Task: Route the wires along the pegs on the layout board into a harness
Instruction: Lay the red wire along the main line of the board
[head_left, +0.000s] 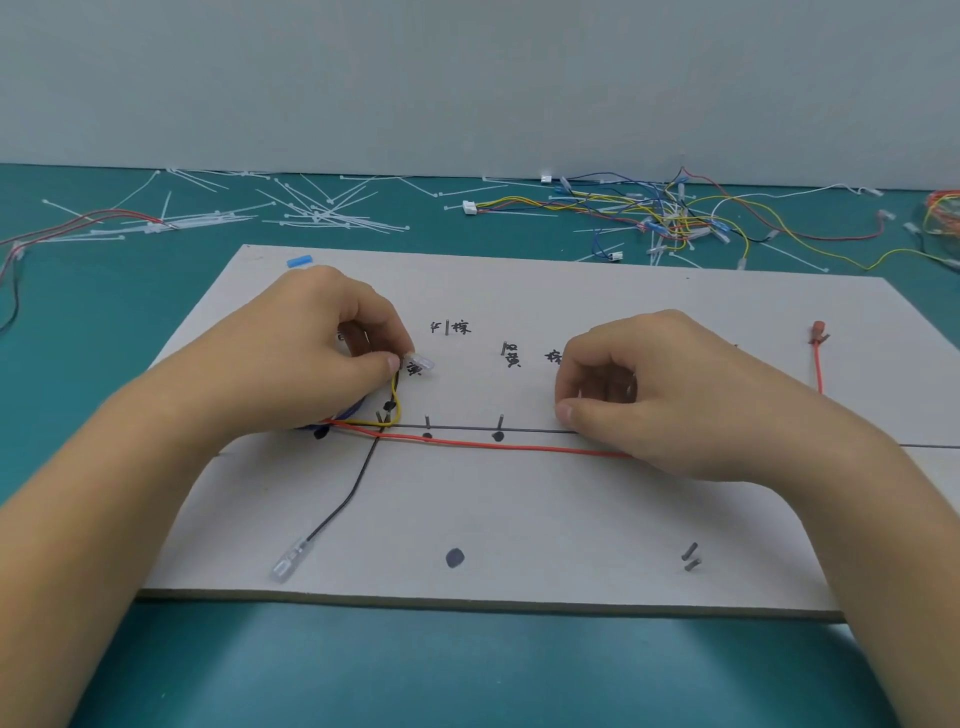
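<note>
A white layout board (519, 519) lies on the teal table, with drawn lines, handwritten marks and small dark pegs (500, 422). My left hand (322, 353) pinches the clear terminal (420, 362) of a yellow wire (397, 410) that loops down to the pegs at the left junction. A red wire (493, 446) runs rightward along the drawn line and passes under my right hand (649, 395), whose fingers are curled with thumb and fingertips pressed on the board; whether it pinches the wire is hidden. The wire's red terminal (818, 331) lies at the right. A black wire (343, 506) leads down to a clear terminal (289, 564).
Loose white cable ties (311, 210) are scattered at the back left of the table. A tangle of coloured wires with connectors (660, 213) lies at the back right. A small blue piece (300, 260) sits on the board's far left corner. Two pegs (691, 556) stand near the front right.
</note>
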